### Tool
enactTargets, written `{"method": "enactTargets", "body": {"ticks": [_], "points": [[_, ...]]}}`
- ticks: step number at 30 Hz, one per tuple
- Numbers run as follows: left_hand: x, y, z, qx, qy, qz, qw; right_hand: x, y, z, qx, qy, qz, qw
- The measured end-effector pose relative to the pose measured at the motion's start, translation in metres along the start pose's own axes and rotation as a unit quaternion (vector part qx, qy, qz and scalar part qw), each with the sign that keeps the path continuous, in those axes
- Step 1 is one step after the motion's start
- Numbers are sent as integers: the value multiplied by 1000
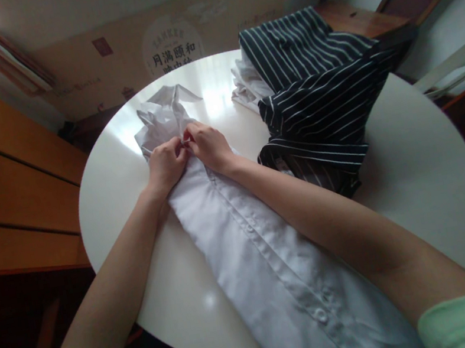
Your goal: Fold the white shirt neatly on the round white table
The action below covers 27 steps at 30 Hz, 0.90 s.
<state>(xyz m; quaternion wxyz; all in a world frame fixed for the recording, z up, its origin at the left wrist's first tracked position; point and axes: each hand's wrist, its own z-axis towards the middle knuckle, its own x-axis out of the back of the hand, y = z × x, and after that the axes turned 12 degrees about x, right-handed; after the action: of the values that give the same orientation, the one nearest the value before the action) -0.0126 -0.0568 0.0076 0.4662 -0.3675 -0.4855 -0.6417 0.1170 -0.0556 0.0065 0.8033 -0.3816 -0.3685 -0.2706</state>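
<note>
both grips are closed, pinching the same spot: the left hand (166, 164) and the right hand (207, 145) meet fingertip to fingertip on the button placket of a long white cotton shirt (255, 254), near its collar end. the fingers are curled tight on the fabric, and what exactly sits between them is too small to tell. the shirt lies stretched along the round white counter (415, 166), running from the near edge up toward the middle, with its crumpled collar part (162, 117) bunched just beyond the hands. a row of white buttons (321, 314) shows down its front. to the right, touching the shirt's edge, lies a heap of dark navy cloth with thin white stripes (316, 87), resting on some folded white fabric (248, 84).
</note>
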Motion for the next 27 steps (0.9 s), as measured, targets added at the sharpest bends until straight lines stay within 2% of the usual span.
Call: {"method": "enactTargets", "body": {"ticks": [15, 27], "points": [[-1, 0, -1, 1, -2, -23, 1000, -1, 2, 0, 19, -10, -1, 1000], [-4, -1, 0, 10, 1, -34, 999, -2, 3, 2, 10, 6, 20, 1000]]}}
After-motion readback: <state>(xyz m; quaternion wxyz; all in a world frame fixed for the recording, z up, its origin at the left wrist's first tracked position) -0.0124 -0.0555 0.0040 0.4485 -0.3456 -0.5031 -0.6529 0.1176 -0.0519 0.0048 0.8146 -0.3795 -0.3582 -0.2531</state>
